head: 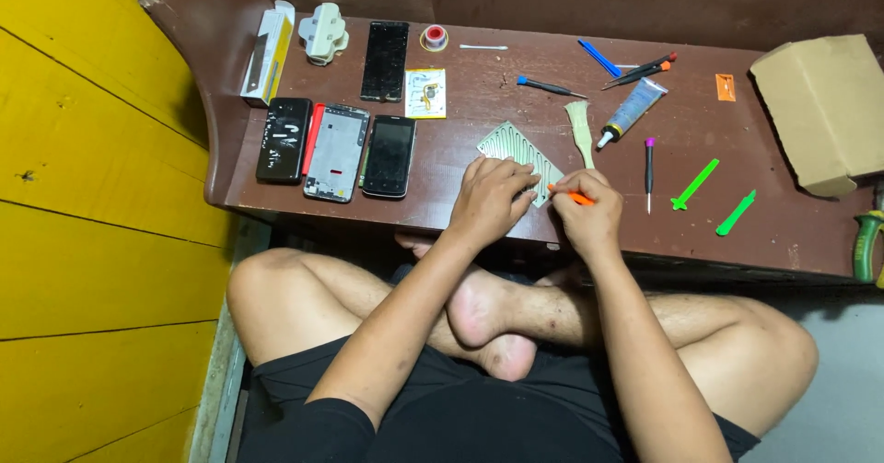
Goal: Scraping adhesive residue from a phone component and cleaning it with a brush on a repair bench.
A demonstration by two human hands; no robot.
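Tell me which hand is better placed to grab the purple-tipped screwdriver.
Right hand, probably: the purple-tipped screwdriver lies just to its right, though it holds an orange tool. The left hand presses the perforated plate.

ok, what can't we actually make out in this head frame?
- Head view: the near end of the ridged pale panel is covered by the left hand.
- Orange tool: only a short stretch shows; the right hand hides the rest, so its kind is unclear.
- Green-handled tool: cut off by the right edge.
- Cardboard box: shut, contents hidden.
- Small yellow card: print too small to tell.
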